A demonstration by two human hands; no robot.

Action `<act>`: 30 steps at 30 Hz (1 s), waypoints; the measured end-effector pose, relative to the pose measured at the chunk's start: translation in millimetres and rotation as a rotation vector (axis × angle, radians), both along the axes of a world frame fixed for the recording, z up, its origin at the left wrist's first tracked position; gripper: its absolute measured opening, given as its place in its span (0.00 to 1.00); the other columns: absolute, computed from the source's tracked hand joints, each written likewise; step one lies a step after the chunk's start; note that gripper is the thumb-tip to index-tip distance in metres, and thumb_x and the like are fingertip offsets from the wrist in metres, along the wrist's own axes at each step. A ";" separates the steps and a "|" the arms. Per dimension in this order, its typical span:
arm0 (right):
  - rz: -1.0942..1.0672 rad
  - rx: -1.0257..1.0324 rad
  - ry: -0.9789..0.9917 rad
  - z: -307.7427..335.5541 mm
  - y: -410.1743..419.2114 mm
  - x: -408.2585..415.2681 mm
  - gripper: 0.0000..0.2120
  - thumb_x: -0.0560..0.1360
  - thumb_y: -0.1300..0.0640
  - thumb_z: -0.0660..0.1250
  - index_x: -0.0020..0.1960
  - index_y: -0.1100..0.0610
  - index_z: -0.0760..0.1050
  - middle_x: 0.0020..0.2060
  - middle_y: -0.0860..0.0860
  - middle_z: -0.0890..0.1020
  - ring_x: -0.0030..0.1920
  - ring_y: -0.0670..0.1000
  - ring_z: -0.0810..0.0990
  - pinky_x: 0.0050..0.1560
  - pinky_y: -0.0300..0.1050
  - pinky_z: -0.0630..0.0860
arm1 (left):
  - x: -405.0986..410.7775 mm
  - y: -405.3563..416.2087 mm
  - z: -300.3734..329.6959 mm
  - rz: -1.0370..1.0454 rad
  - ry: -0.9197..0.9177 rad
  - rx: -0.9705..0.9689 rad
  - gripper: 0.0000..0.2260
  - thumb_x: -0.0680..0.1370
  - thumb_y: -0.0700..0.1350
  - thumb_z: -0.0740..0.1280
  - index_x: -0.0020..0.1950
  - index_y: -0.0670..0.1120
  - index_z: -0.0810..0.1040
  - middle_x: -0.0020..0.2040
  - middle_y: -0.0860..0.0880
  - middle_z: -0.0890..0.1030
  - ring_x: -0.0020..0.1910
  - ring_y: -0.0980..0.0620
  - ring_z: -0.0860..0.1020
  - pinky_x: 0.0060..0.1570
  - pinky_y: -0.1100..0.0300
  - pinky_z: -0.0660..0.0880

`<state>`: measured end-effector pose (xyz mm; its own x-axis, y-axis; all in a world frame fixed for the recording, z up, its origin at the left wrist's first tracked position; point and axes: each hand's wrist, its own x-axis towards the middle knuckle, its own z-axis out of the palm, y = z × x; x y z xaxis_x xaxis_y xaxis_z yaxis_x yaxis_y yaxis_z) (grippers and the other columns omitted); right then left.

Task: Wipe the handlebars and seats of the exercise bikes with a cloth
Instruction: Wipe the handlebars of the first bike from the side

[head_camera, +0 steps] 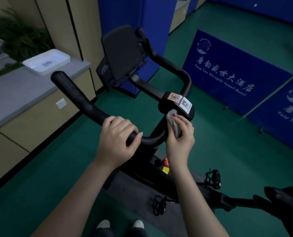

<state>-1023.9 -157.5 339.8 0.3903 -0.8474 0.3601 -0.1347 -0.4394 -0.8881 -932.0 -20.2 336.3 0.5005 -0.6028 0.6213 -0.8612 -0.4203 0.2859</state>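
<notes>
Left hand (116, 139) wrapped around black tubular handlebar (84, 103). Right hand (180, 139), at 3 o'clock, pinching crumpled grey cloth (174, 121), partly hidden. Black seat (285, 197) cut off.

A green floor (219, 159) runs under dim light; beige cabinets (60, 23) line the left, fronted by a grey counter (14, 93) bearing a white tray (46, 61) and a plant (21, 36). Blue banner barriers (231, 72) stand at right; a blue partition (130, 12) rises behind.

You have one exercise bike (142, 103) with one handlebar (84, 103), one seat (285, 195), two pedals (213, 178) and two QR stickers (174, 97); one cloth (174, 123); two hands (116, 139); one white tray (46, 61); two blue banners (227, 72).
</notes>
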 end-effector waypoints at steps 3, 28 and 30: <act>0.061 -0.064 0.083 4.4 -13.5 0.3 0.08 0.75 0.63 0.70 0.53 0.62 0.82 0.54 0.53 0.80 0.58 0.52 0.75 0.60 0.30 0.66 | -1.0 -0.2 1.3 0.011 0.012 -0.003 0.11 0.77 0.50 0.63 0.37 0.47 0.78 0.36 0.54 0.78 0.40 0.52 0.75 0.56 0.60 0.61; 1.129 -0.468 1.033 79.2 -55.4 48.3 0.07 0.75 0.53 0.68 0.46 0.57 0.80 0.39 0.50 0.84 0.38 0.41 0.80 0.38 0.33 0.75 | -5.4 2.2 4.2 0.035 0.083 0.029 0.12 0.77 0.50 0.62 0.38 0.46 0.78 0.37 0.53 0.77 0.41 0.50 0.74 0.56 0.59 0.61; 1.173 -0.383 0.987 76.5 -48.6 46.0 0.04 0.76 0.55 0.68 0.46 0.54 0.80 0.35 0.44 0.82 0.33 0.35 0.77 0.31 0.26 0.68 | -5.2 2.7 4.8 0.029 0.091 0.034 0.12 0.77 0.51 0.62 0.39 0.46 0.78 0.37 0.53 0.77 0.42 0.50 0.74 0.56 0.58 0.61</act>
